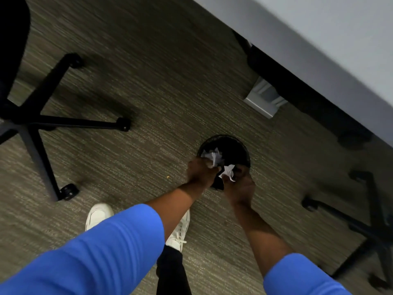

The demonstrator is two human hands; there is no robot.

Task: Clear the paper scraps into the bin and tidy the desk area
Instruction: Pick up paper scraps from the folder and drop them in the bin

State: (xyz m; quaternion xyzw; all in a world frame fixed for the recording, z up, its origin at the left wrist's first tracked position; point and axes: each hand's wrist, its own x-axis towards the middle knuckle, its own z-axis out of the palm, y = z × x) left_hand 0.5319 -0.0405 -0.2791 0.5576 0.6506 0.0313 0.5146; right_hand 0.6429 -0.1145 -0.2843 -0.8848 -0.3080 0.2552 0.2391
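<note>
A round black bin (231, 145) stands on the carpet below the desk edge. My left hand (200, 172) is over its near rim, closed around crumpled white paper scraps (213, 155). Beside it, my right hand (240, 184) grips another crumpled white scrap (228, 171) just above the bin's opening. Both hands are close together and blurred. The inside of the bin is dark, so I cannot tell what lies in it.
The grey desk top (319, 35) runs across the upper right, with its metal foot (263, 101) on the carpet. Black wheeled chair bases stand at the left (42, 120) and right (365, 222). A small crumb (168, 177) lies on the carpet. My white shoes (100, 213) are below.
</note>
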